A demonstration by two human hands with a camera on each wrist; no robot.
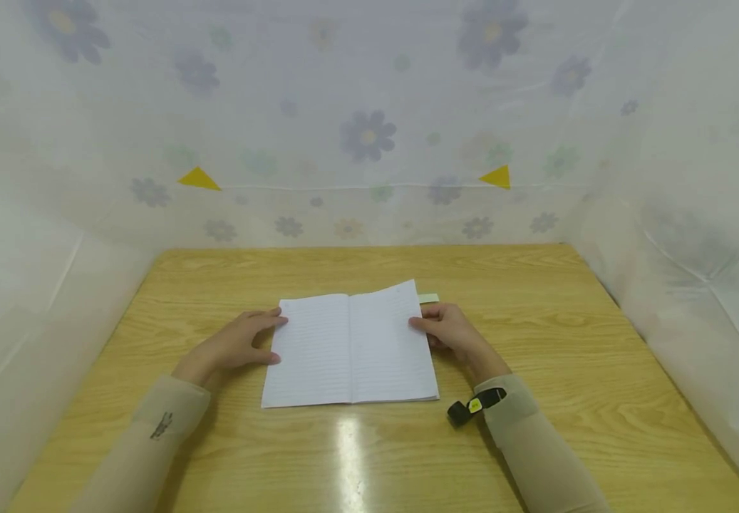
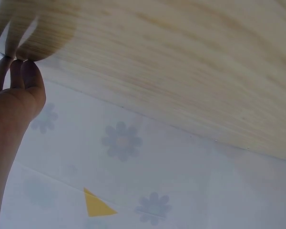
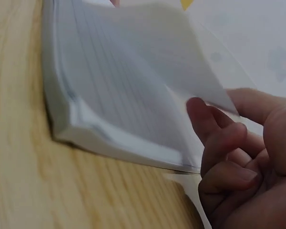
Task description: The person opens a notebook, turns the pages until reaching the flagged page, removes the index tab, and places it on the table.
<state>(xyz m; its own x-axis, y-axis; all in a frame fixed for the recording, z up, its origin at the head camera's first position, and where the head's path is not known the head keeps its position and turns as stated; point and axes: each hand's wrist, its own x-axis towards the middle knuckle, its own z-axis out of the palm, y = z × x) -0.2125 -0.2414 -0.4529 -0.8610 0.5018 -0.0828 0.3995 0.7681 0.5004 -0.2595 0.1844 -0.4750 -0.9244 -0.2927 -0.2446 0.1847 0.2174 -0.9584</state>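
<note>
An open notebook [image 1: 311, 356] with white lined pages lies on the wooden table. My right hand [image 1: 454, 331] pinches the outer edge of the right-hand page [image 3: 167, 52] between thumb and index finger. That page is lifted and bends up off the pages under it. At the notebook's left edge rests my left hand [image 1: 237, 345], thumb and fingertips touching the page's side. In the left wrist view the fingertips [image 2: 32, 71] of that hand meet the table, and the notebook is mostly out of sight. A pale green strip [image 1: 429, 298] sticks out behind the notebook's upper right corner.
The wooden table [image 1: 369, 267] is enclosed by a pale flower-print sheet [image 1: 369, 203] at the back and sides. Yellow triangles [image 1: 199, 179] are stuck on the sheet. A black strap with a small camera [image 1: 459, 413] sits on the right wrist.
</note>
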